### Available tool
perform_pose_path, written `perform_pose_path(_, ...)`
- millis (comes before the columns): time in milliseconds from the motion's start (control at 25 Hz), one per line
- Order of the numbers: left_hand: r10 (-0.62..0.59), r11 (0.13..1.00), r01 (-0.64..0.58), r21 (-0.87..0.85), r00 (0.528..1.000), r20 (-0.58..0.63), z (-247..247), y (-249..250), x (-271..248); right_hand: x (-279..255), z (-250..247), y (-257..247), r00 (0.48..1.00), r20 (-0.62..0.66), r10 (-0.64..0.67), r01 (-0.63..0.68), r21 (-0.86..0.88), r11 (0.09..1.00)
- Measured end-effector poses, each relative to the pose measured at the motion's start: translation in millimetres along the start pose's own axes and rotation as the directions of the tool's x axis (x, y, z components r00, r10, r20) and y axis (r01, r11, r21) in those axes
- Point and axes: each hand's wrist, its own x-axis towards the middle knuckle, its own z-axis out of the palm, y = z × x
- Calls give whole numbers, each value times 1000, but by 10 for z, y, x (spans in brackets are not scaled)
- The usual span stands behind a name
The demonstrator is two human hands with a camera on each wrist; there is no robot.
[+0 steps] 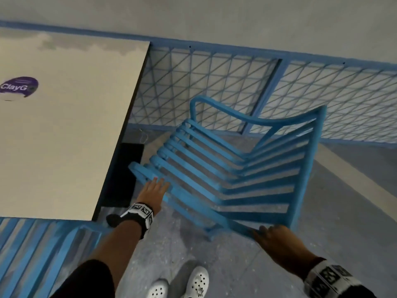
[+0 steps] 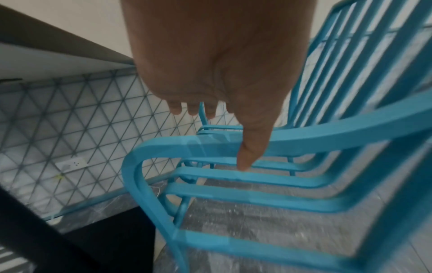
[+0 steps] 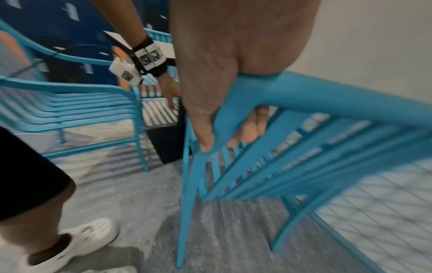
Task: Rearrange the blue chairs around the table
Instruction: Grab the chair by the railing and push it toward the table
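A blue slatted chair [image 1: 214, 168] stands tilted on the grey floor, right of the beige table [image 1: 64, 136]. My right hand [image 1: 272, 235] grips the chair's frame at its near back corner, where the armrest meets the backrest; in the right wrist view the fingers [image 3: 247, 127] curl round the blue bar [image 3: 327, 103]. My left hand [image 1: 154, 188] reaches with straight fingers over the front end of the near armrest [image 2: 187, 147]. In the left wrist view its thumb [image 2: 245, 157] crosses that armrest; I cannot tell if it touches.
A second blue chair [image 1: 38, 254] stands at the table's near side, left of my legs. A blue wire-mesh panel [image 1: 343, 97] lines the wall behind. The table's black base [image 1: 124, 175] is close to the chair's front. My white shoes [image 1: 197, 280] are below.
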Motion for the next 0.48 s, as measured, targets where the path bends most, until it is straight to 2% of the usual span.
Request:
perform_pose_path(160,-8,997,0,72,993,116,-1,135,698,-89,261,582,999,-48,-19,19,1,1000)
perform_pose_path(240,8,997,-13,72,997,72,32,189,875,-76,243,725,1000,-8,-14,14,-6,1000)
perform_pose_path(320,27,996,-34,88,997,75,-4,248,921,-78,216,822,999,44,-6,6,-9,1000)
perform_pose_path(400,76,993,-85,87,992,105,42,295,892,-108,164,956,996,87,-11,5,79,997)
perform_pose_path(480,105,992,-112,65,990,94,133,353,783,-72,70,1093,975,210,67,-93,117,989)
